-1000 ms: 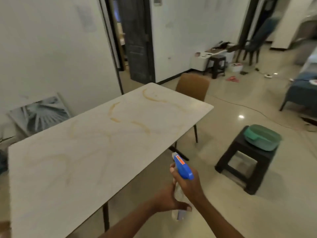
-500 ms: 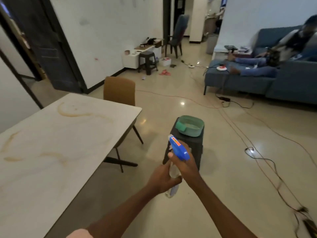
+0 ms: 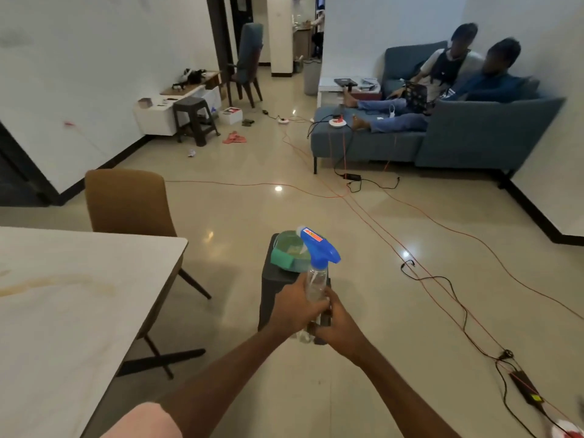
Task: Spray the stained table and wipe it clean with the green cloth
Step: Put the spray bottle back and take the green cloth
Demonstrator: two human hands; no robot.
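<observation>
Both hands hold a clear spray bottle [image 3: 316, 281] with a blue trigger head, upright over the floor. My left hand [image 3: 295, 306] wraps the bottle's body and my right hand [image 3: 339, 324] grips its lower part. Just beyond the bottle, a green cloth [image 3: 281, 256] hangs over the rim of a green basin [image 3: 292, 246] on a dark stool [image 3: 273, 295]. The white marble-look table [image 3: 79, 311] with brownish stain streaks lies to the left of my hands.
A brown chair [image 3: 128, 203] stands at the table's far end. Orange and black cables [image 3: 442, 279] run across the tiled floor to the right. Two people sit on a blue sofa [image 3: 458, 131] at the back right. A second dark stool [image 3: 192, 118] stands by the far wall.
The view has swung right, away from the table toward the stool and sofa. My right hand slid from the trigger head down to the bottle's lower part.
</observation>
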